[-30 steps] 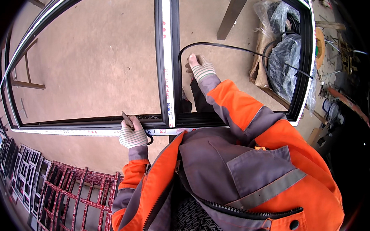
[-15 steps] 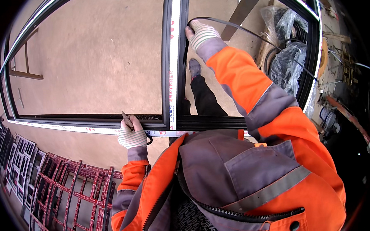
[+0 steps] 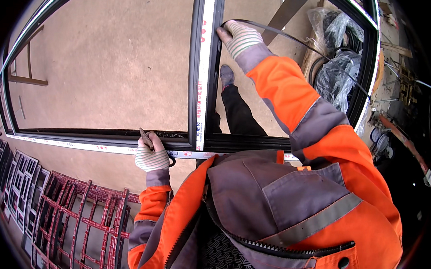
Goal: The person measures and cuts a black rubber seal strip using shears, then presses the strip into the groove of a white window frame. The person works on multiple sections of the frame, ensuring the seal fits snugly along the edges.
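A large black window frame (image 3: 196, 67) with white protective film along its faces lies in front of me. My right hand (image 3: 242, 39), in a striped glove with bare fingertips, pinches a thin black rubber sealing strip (image 3: 307, 46) against the right side of the middle bar. The strip's loose length arcs away to the right, over the frame's right side. At the near rail my left hand (image 3: 151, 156), gloved the same way, is closed round a pair of scissors (image 3: 145, 138). Their pointed metal end sticks up past the fingers and a black handle loop shows beside the palm.
Clear plastic bags with black coils (image 3: 338, 74) lie on the floor beyond the right opening. Dark red lattice frames (image 3: 86, 221) and grey frames (image 3: 20, 181) lie at the lower left. A metal beam (image 3: 289, 11) slants below the frame. Assorted clutter fills the far right.
The view has shifted slightly. My right hand remains at almost the same spot on the middle bar with the strip, and my left hand still holds the scissors by the near rail.
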The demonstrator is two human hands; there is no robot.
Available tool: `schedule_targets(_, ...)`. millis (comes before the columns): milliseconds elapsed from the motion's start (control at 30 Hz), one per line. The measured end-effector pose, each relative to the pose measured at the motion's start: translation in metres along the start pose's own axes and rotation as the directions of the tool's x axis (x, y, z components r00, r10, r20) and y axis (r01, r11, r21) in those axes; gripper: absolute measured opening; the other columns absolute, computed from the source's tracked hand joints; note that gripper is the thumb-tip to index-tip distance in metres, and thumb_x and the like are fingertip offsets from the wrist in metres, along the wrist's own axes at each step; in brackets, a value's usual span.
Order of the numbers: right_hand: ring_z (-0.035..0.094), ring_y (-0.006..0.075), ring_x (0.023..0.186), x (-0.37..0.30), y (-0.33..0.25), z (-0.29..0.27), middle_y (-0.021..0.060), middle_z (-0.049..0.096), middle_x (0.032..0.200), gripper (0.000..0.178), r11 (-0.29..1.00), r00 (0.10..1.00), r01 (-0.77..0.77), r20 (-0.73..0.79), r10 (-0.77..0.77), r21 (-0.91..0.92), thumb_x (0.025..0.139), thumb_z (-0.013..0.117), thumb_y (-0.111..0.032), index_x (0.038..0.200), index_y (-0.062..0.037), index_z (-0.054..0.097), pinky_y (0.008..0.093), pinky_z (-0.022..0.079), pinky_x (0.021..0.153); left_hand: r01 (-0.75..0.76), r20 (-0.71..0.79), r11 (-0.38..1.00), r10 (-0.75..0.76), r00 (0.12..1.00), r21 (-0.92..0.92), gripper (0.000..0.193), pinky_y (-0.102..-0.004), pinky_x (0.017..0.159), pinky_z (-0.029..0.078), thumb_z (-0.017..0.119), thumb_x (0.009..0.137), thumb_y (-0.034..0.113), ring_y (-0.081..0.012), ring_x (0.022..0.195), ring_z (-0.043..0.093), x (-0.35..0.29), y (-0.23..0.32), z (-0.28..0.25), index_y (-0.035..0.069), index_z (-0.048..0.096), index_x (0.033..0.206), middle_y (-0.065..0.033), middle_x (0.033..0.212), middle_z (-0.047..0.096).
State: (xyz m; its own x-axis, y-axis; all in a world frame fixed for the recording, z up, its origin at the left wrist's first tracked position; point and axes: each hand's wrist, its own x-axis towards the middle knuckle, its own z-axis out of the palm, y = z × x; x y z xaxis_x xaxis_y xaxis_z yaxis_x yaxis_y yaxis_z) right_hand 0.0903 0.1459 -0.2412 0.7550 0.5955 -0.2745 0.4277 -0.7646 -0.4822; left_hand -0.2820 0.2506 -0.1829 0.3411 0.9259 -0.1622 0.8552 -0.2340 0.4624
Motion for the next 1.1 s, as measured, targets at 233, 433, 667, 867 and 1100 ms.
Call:
schedule_targets(233, 0.068, 0.0364, 0.099, 0.012, -0.003, 0.006, 0.0207, 0.071, 0.104, 0.046, 0.977, 0.972, -0.208, 0.117, 0.202, 0.038, 0.095, 0.058, -0.045, 0.116, -0.0048, 0.068, 0.0432, 0.053, 0.09, -0.014, 0.007, 1.0, 0.014, 1.0, -0.004, 0.026, -0.0284, 0.049, 0.042, 0.064, 0.096, 0.026, -0.0109, 0.047, 0.045, 0.0, 0.003, -0.002, 0.004, 0.065, 0.083, -0.0011, 0.055, 0.052)
schedule_targets(433, 0.067, 0.0401, 0.098, 0.018, -0.007, 0.027, 0.0225, 0.071, 0.102, 0.04, 0.956, 0.955, -0.294, 0.047, 0.294, 0.002, 0.098, 0.053, -0.04, 0.111, -0.0055, 0.069, 0.0469, 0.053, 0.088, -0.027, -0.008, 0.999, 0.027, 1.0, -0.021, 0.028, -0.0286, 0.048, 0.04, 0.064, 0.096, 0.026, -0.0107, 0.047, 0.042, 0.0, 0.0, 0.001, 0.004, 0.062, 0.079, -0.0005, 0.053, 0.047)
schedule_targets(667, 0.066, 0.0429, 0.095, 0.013, -0.023, 0.018, 0.0276, 0.069, 0.095, 0.038, 0.94, 0.939, -0.34, 0.052, 0.341, -0.023, 0.098, 0.054, -0.038, 0.1, -0.0028, 0.067, 0.0498, 0.052, 0.085, -0.002, 0.009, 0.999, 0.002, 1.0, -0.039, 0.025, -0.0297, 0.05, 0.044, 0.065, 0.096, 0.026, -0.0127, 0.048, 0.047, 0.0, -0.004, 0.0, 0.004, 0.067, 0.085, -0.0024, 0.055, 0.053)
schedule_targets(867, 0.064, 0.0411, 0.11, 0.008, -0.01, 0.019, 0.0257, 0.068, 0.114, 0.04, 0.954, 0.929, -0.291, 0.26, 0.264, 0.068, 0.095, 0.055, -0.036, 0.115, -0.0024, 0.066, 0.0472, 0.051, 0.097, 0.011, 0.018, 1.0, -0.011, 1.0, -0.014, 0.025, -0.0298, 0.053, 0.047, 0.065, 0.096, 0.028, -0.0137, 0.05, 0.053, -0.001, -0.006, -0.001, 0.004, 0.07, 0.092, -0.0041, 0.058, 0.058)
schedule_targets(1100, 0.065, 0.0403, 0.108, -0.001, -0.013, 0.028, 0.0233, 0.069, 0.113, 0.044, 0.942, 0.939, -0.329, 0.134, 0.317, 0.071, 0.094, 0.057, -0.039, 0.118, -0.003, 0.066, 0.0445, 0.052, 0.095, 0.001, 0.043, 1.0, -0.001, 0.999, 0.005, 0.025, -0.0295, 0.053, 0.047, 0.064, 0.096, 0.027, -0.0136, 0.051, 0.053, 0.001, -0.002, -0.003, 0.004, 0.069, 0.092, -0.004, 0.059, 0.059)
